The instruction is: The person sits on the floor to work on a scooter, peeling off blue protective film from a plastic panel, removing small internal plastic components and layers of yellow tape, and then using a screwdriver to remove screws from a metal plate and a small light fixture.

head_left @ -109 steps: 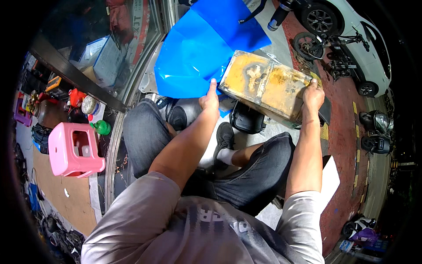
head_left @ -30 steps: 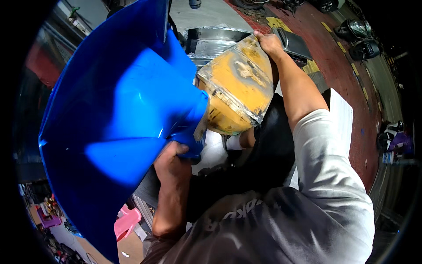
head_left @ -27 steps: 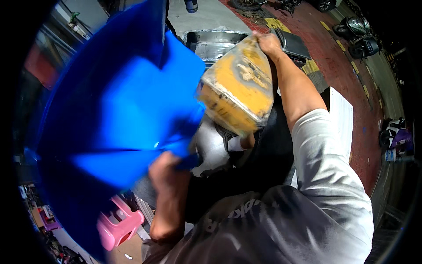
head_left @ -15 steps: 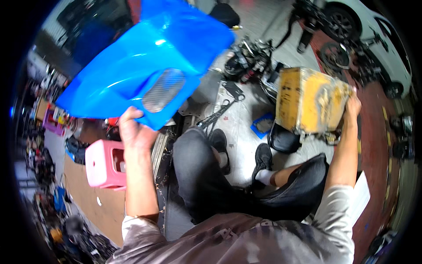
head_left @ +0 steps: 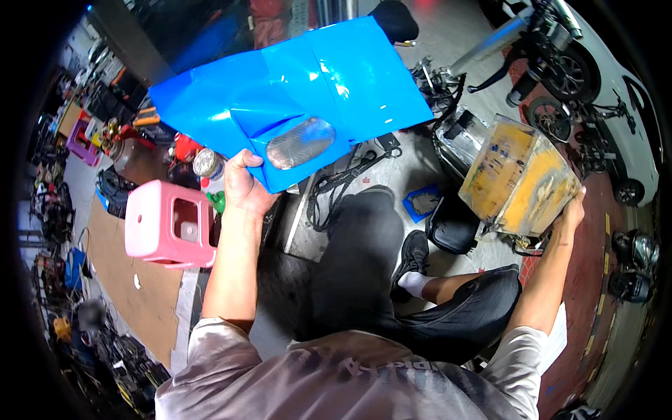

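Note:
In my left hand (head_left: 245, 183) is the lower edge of a glossy blue plastic bag (head_left: 280, 84), pinched under the thumb. The bag spreads wide and creased, and an oval patch (head_left: 301, 143) near its lower edge shows grey, ribbed material. At the right, my right hand (head_left: 572, 210) grips the far right edge of a worn yellow box (head_left: 518, 175), its sides scuffed and wrapped in tape. The box is tilted, with one corner toward me. My right fingers are partly hidden behind it.
A pink plastic stool (head_left: 150, 220) lies left of my left forearm. Between my legs and the box are a black strap (head_left: 332, 183), a small blue packet (head_left: 423, 203) and a black rounded case (head_left: 451, 227). Motorbike parts (head_left: 553, 63) and a white car (head_left: 616, 84) stand at upper right.
The blue bag has swung lower and to the right, flattening out. The yellow box has tilted and shifted slightly right and down. My left knee has moved right.

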